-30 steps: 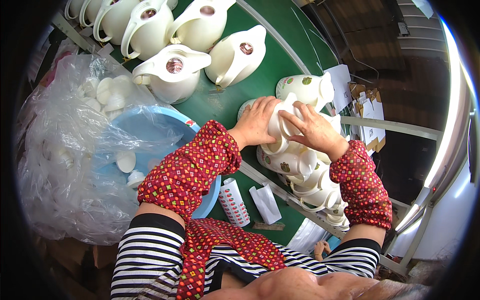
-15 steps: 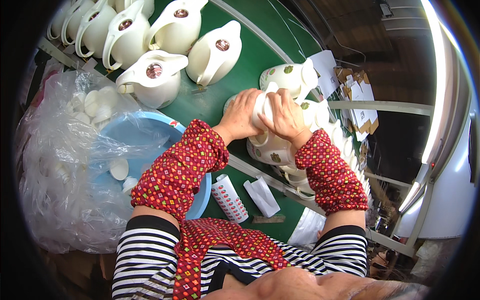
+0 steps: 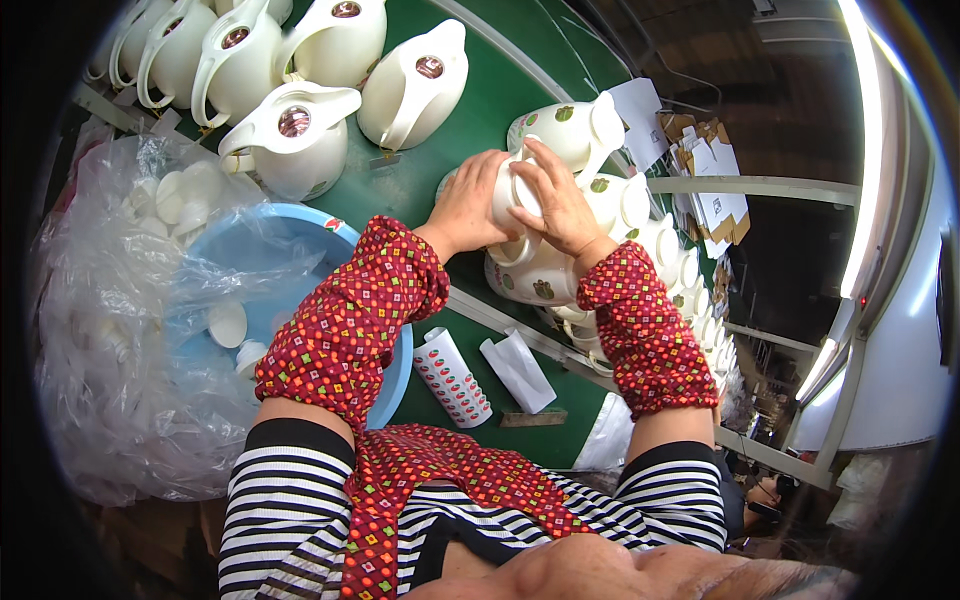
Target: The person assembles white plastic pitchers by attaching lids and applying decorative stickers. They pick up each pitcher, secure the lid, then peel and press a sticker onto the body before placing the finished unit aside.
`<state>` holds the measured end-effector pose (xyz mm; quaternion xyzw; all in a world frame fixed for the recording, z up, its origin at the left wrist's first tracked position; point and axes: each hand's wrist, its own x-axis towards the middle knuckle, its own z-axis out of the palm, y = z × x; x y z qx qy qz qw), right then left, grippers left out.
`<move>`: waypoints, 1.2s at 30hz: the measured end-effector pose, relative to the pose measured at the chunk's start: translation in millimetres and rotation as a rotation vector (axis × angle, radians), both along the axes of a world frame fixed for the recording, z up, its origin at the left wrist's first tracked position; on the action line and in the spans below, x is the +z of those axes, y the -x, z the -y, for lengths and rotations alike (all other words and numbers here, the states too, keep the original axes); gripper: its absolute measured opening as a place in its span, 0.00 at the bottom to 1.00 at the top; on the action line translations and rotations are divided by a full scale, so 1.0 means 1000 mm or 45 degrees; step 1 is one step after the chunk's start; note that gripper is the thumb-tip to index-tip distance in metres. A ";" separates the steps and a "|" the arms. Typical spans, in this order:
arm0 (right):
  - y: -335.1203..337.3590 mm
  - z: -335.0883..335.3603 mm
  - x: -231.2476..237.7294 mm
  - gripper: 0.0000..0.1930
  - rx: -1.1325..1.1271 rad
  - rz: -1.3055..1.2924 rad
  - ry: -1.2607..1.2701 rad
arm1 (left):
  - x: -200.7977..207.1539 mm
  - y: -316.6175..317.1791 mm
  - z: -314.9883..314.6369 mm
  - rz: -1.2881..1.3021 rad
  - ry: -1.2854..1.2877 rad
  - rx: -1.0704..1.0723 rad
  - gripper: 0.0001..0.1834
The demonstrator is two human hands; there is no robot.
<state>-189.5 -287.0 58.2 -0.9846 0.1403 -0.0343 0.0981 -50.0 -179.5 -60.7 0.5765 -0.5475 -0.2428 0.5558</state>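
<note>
My left hand (image 3: 468, 207) and my right hand (image 3: 560, 208) meet over a cream-white jug and close round its white lid (image 3: 514, 192) from both sides. The right fingers are bent over the lid's top; the left fingers wrap its other side. Most of the jug under my hands is hidden. Another jug (image 3: 535, 280) with a printed green motif stands just in front of my hands, and one more (image 3: 560, 130) stands beyond them. To the left, a lidless jug (image 3: 415, 85) shows a shiny, coppery round opening.
At left, a blue basin (image 3: 300, 222) and a clear plastic bag (image 3: 110, 350) hold white lids. A roll of red-and-green stickers (image 3: 452, 378) and a folded white sheet (image 3: 518, 370) lie on the green table (image 3: 440, 160). More jugs line the right; cardboard (image 3: 715, 190) lies beyond.
Both hands stay on the lid; the right hand's fingers have lifted and turned slightly over it. The whole view has shifted a little, so everything sits slightly further up and left.
</note>
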 end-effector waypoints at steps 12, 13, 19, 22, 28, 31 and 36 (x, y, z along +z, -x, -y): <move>-0.029 -0.059 -0.043 0.27 -0.851 0.321 0.398 | -0.006 0.013 -0.001 0.019 0.110 0.167 0.47; -0.022 -0.053 -0.038 0.28 -0.688 0.313 0.408 | -0.005 0.011 -0.002 0.019 0.036 0.116 0.51; 0.000 -0.008 0.007 0.26 -0.062 -0.002 0.166 | 0.001 0.008 -0.002 0.006 -0.039 0.005 0.59; -0.010 -0.016 -0.007 0.22 -0.149 0.128 0.228 | -0.001 0.009 -0.003 -0.026 -0.023 0.059 0.59; -0.021 -0.042 -0.044 0.23 -0.792 0.230 0.597 | 0.007 0.020 -0.013 -0.040 -0.117 0.102 0.54; -0.040 -0.056 -0.051 0.30 -1.280 0.150 0.648 | 0.011 0.032 -0.019 0.024 -0.173 0.235 0.48; -0.031 -0.076 -0.037 0.33 -1.068 0.385 0.483 | 0.035 -0.019 -0.083 0.290 -0.481 -0.157 0.29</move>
